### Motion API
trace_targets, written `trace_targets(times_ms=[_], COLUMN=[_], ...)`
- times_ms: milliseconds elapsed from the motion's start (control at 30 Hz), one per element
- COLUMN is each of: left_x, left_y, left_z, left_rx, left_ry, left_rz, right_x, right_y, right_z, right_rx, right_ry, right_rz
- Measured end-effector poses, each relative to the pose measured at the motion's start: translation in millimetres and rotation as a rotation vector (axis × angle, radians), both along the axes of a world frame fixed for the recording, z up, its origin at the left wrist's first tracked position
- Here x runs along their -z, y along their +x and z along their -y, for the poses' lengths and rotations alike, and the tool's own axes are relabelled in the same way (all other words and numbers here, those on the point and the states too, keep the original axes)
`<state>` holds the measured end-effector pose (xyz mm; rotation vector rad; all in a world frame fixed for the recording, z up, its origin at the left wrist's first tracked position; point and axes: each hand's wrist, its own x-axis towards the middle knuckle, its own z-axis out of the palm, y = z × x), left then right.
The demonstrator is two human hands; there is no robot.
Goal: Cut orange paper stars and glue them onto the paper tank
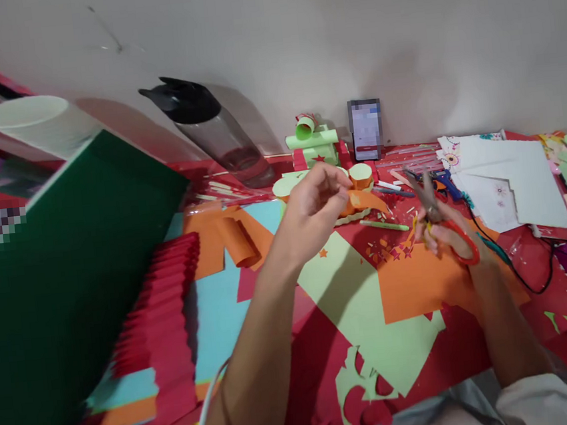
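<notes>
The left hand is loosely curled, thumb near the fingers, beside an orange paper piece; whether it grips that piece cannot be told. The right hand is wrapped around the handles of red-and-yellow scissors, whose blades point up and away from the body, slightly parted. Between and below the hands, small orange scraps lie by a larger orange sheet, which overlaps a pale green sheet.

For clean handling, the left fingertips would best pinch paper flat and well clear of the blades, turning the paper rather than the scissors, with the forearm kept off the loose sheets.

Farther out on the red counter, a green marker lies near the scraps; paper rolls, a phone and a bottle stand toward the wall.
</notes>
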<state>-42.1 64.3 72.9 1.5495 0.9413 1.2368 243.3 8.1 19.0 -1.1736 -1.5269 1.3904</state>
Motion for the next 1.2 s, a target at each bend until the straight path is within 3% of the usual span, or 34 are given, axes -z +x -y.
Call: trace_targets(times_ms=[133, 333, 500, 867, 1200], left_x=[-5.0, -16.3, -18.3, -25.8, -14.7], left_y=[-5.0, -6.2, -8.5, -12.0, -8.7], left_z=[5.9, 16.1, 17.7, 17.5, 14.6], left_rx=[0.228, 0.581, 0.597, 0.611, 0.57], left_ry=[-0.016, 0.088, 0.112, 0.002, 0.024], left_rz=[-0.204, -0.435, -0.487, -0.64, -0.678], right_x=[-7.7, -2.2, 12.0, 40.6, 32.7], right_y=[-9.9, -40.3, -61.0, -65.1, -62.8], right_z=[-37.6, -141.2, -192.3, -215.3, -209.0], right_rx=[0.178, 0.181, 0.188, 0.217, 0.335], right_ry=[0.297, 0.525, 0.605, 0.653, 0.605], right_rz=[0.253, 0.542, 0.619, 0.636, 0.594])
